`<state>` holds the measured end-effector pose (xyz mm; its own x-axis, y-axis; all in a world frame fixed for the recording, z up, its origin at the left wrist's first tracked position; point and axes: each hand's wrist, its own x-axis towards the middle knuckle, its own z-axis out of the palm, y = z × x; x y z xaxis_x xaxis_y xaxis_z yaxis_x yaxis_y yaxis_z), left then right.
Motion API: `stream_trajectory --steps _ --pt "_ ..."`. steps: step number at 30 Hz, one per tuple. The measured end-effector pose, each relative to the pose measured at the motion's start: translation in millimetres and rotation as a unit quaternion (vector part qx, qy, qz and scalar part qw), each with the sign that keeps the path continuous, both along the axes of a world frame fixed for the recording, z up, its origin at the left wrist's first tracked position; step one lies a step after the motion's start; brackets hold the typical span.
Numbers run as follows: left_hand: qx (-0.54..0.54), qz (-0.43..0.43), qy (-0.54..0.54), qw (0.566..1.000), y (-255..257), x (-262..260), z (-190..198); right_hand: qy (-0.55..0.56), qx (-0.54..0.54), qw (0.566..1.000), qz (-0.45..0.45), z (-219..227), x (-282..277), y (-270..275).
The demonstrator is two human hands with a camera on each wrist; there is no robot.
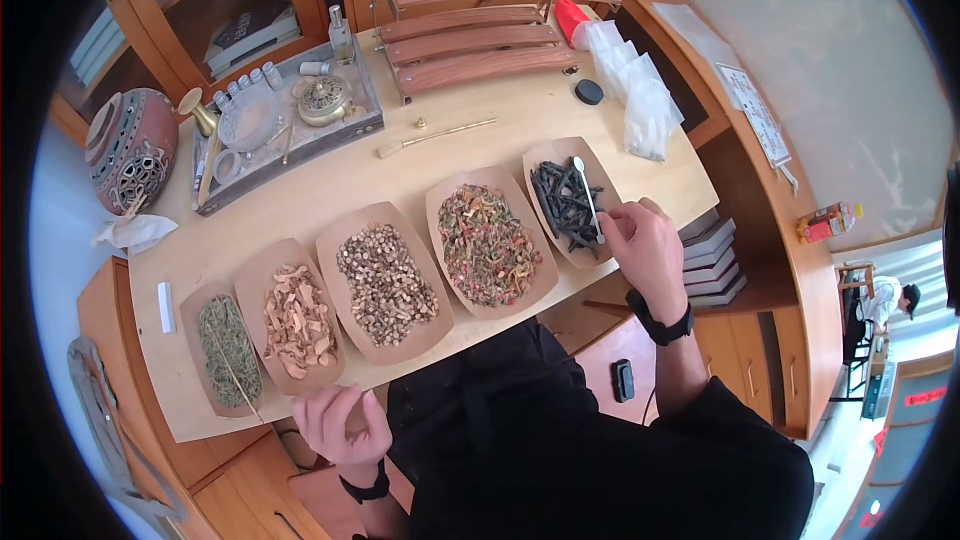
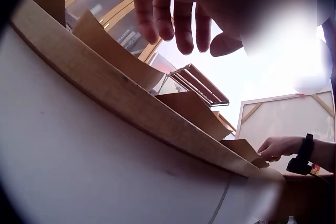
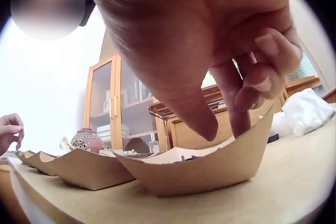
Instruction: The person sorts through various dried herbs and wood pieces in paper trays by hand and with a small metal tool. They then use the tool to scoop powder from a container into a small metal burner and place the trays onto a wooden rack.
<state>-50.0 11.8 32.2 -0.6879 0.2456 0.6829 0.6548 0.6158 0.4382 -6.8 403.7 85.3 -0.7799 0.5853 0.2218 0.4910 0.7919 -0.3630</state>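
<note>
At the right end of the row, a brown paper tray holds dark, twig-like pieces. Across them lies a small pale spoon. My right hand reaches over this tray's near edge, thumb and index fingertips right at the spoon's end. In the right wrist view, the thumb and index finger stand apart, the index tip hidden behind the tray wall; the other fingers are bent. My left hand hovers at the table's front edge, fingers loosely bent, holding nothing, near a tray of wood-like chips.
More paper trays hold mixed flowers, chopped pieces and green herb. Behind them are a brush, a grey tray with a brass burner, a slatted wooden rack, a black lid and plastic bags.
</note>
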Motion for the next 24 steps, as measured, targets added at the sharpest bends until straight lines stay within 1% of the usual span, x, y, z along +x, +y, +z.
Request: stream_trajectory --steps 2,4,6,8,11,14,16,17,19,20,21,22,23,24 --pt "-0.014 0.025 -0.018 0.999 4.3 0.2 -4.6 -0.011 0.005 1.0 0.001 -1.7 -1.1 0.5" --pt "-0.019 0.051 0.031 0.998 14.0 -10.4 -3.8 -0.028 0.001 0.999 0.022 -5.4 -4.6 -2.8" --pt "-0.071 0.073 0.067 0.993 15.9 -15.3 -9.5 -0.045 0.017 0.999 -0.011 -10.1 -5.4 -2.7" --pt "-0.065 0.063 0.066 0.994 18.5 -22.5 -10.1 -0.048 0.02 0.999 -0.009 -15.3 -7.2 -1.7" --pt "-0.079 0.079 0.071 0.991 16.1 -26.0 -13.1 -0.056 0.002 0.998 -0.001 -11.5 -10.6 -3.7" --pt "-0.071 0.081 0.088 0.99 20.5 -31.2 -19.1 -0.063 0.009 0.998 -0.006 -9.0 -11.8 -2.4" --pt "-0.04 0.101 0.096 0.989 18.6 -33.9 -28.6 -0.007 0.038 0.999 0.02 -9.8 -8.6 3.7" --pt "-0.028 0.1 0.12 0.987 15.9 -34.1 -31.6 -0.009 0.043 0.999 0.022 -3.5 -7.4 2.8" --pt "-0.008 0.1 0.122 0.988 17.1 -33.3 -33.7 0.071 -0.09 0.992 -0.044 13.8 -4.1 -1.5" --pt "0.009 0.096 0.129 0.987 17.3 -33.1 -33.1 0.065 -0.088 0.993 -0.046 16.1 -2.4 -2.8" --pt "0.012 0.093 0.123 0.988 17.7 -32.4 -30.7 0.115 -0.176 0.978 -0.007 18.5 0.7 -3.6" --pt "-0.01 0.093 0.122 0.988 19.6 -32.0 -27.3 0.164 -0.26 0.951 0.03 22.6 4.4 -3.6" --pt "-0.031 0.093 0.123 0.987 22.7 -32.4 -26.9 0.171 -0.269 0.945 0.067 29.1 4.5 -14.3" --pt "-0.023 0.091 0.119 0.988 24.4 -33.1 -29.6 0.177 -0.277 0.938 0.107 34.1 3.2 -31.3"
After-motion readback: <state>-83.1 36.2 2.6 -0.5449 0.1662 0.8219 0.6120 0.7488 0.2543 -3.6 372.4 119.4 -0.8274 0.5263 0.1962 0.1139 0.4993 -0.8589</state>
